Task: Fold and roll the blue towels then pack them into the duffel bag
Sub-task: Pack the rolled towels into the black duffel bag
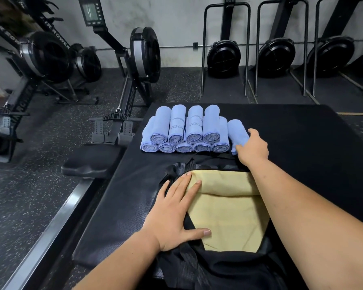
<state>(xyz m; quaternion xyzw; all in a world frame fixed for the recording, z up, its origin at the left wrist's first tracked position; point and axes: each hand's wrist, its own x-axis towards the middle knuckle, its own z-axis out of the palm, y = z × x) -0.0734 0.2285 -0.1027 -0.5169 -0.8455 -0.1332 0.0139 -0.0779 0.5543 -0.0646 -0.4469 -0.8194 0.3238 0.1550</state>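
nine rolled light-blue cloth towels (184, 130) lie stacked in two rows on a black padded mat (291, 130), five below and four on top. a tenth rolled blue towel (237, 130) lies just beside the stack's right end; the right hand (253, 146) grips it, fingers over the top and thumb at its near end. nearer, the open black fabric duffel bag (228, 271) shows its pale yellow lining (226, 216). the left hand (174, 214) presses flat on the bag's left edge, fingers straight and spread. black rowing machines (143, 53) stand behind.
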